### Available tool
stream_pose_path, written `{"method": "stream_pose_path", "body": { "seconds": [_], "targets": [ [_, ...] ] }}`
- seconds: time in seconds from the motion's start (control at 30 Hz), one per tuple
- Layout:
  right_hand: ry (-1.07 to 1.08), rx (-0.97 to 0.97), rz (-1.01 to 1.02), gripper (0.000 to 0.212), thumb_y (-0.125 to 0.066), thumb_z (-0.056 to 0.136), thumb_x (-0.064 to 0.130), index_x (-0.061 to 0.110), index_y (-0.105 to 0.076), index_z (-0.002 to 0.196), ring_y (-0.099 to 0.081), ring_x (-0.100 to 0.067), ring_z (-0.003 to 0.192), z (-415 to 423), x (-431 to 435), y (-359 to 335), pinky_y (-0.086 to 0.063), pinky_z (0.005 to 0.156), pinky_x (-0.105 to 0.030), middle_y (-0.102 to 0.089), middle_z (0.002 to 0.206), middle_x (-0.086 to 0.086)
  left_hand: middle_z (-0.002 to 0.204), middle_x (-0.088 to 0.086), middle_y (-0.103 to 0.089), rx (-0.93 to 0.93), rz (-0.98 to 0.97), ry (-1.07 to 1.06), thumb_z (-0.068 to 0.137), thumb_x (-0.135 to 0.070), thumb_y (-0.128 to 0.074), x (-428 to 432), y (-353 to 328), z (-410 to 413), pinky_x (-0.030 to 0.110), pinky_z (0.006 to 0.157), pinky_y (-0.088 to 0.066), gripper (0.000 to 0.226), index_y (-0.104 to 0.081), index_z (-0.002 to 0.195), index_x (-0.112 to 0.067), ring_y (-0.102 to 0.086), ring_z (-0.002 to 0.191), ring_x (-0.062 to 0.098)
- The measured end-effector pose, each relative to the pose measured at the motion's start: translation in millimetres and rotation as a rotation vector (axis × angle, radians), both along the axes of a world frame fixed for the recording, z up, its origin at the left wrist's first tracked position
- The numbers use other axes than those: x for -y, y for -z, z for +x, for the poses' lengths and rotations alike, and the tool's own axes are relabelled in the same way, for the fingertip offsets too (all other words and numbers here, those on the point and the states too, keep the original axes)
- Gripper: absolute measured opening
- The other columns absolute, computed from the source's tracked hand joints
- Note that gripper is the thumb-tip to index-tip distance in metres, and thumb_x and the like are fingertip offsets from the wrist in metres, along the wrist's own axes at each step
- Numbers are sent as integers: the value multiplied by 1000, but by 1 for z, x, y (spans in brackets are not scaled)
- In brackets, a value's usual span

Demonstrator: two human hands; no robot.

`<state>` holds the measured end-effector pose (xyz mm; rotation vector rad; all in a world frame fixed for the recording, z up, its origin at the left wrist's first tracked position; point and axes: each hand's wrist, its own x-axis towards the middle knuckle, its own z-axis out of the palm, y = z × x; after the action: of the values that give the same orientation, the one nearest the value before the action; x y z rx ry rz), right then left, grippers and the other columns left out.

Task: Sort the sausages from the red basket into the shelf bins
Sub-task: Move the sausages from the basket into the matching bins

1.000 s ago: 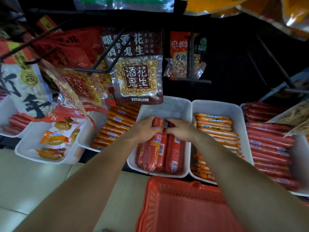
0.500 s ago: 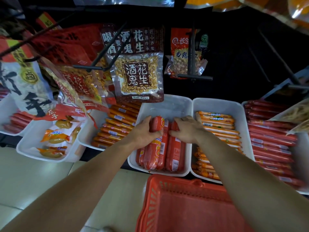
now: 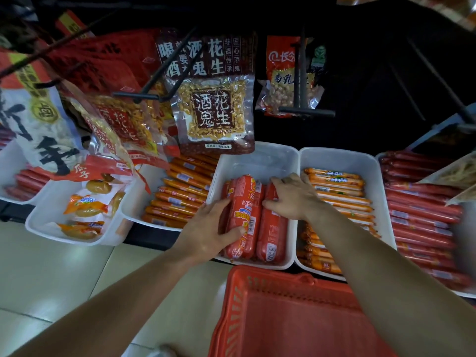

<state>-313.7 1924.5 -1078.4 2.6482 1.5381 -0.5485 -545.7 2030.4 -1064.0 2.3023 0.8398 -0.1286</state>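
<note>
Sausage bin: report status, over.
Left hand grips top sausage, right hand holds its neighbour. Both lie in middle white bin. Red basket visible part bare. Nothing blocking.

Both bare forearms stretched forward, left hand curled round a fat sausage, thumb laid across its top, right hand turned palm down, fingers bent over the neighbouring sausage
</note>
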Motion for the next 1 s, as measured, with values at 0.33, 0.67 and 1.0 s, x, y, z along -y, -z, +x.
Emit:
{"method": "stream_pose_path", "body": {
  "seconds": [0.33,0.67,1.0],
  "targets": [
    [52,-191,206,82,-31,92,72,29,-9,158,-19,-22,148,-39,-1,-9,4,122,-50,-29,160,-2,145,4,-52,-27,-5,47,89,-76,-32,-39,6,63,48,108,-42,73,-29,152,-39,-48,132,29],
    [31,-257,163,90,-35,91,73,32,10,156,-17,-19,148,-39,2,-11,-14,122,-44,-26,160,-1,146,-4,-52,79,-219,57,89,-77,-39,-46,17,44,42,107,-47,62,-27,147,-58,-52,130,19],
    [22,39,30,80,-20,97,66,24,8,158,13,-16,152,-63,54,1,13,120,-51,13,166,1,160,-4,-30,-4,258,177,84,-82,-7,-22,18,-2,40,123,-19,96,-32,153,-21,-3,153,12]
  ]
}}
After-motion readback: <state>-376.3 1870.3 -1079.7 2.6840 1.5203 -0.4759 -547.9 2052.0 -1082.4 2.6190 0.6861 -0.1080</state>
